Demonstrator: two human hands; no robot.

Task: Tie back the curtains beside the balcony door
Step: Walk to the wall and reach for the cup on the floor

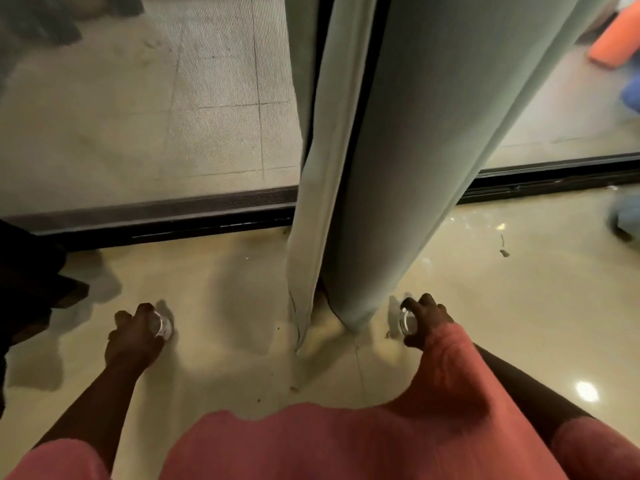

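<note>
Standing at the balcony door, curtain not yet tied.

My left hand [135, 336] and right hand [424, 322] are each gripping a small clear piece; the curtain [381, 150] is hanging gathered but loose between them, reaching the floor [225, 278].

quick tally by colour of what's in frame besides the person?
Grey-green: 1, the curtain
Clear/shiny: 2, a small object in the left hand and one in the right hand; what they are is unclear
Orange: 1, blurred object beyond the door
Blue: 1, blurred object
Total: 5
</note>
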